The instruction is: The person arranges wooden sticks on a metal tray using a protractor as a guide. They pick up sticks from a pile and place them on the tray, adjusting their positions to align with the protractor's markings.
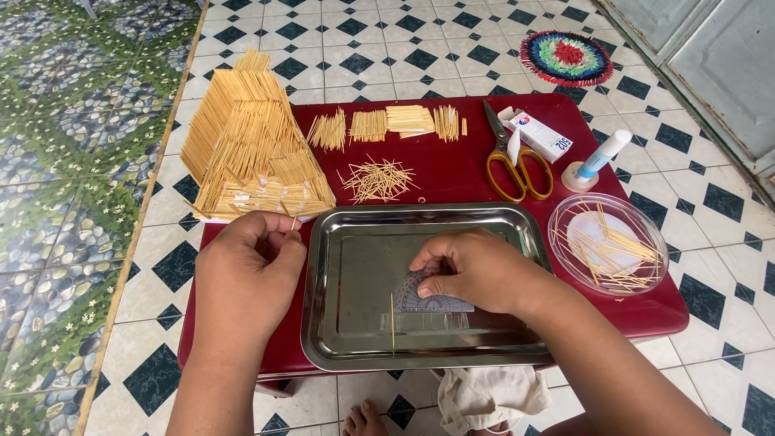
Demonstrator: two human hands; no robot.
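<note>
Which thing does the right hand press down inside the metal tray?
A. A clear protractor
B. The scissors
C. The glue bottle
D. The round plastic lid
A. The right hand rests on a clear protractor on the bottom of the tray; the scissors lie outside on the red table.
</note>
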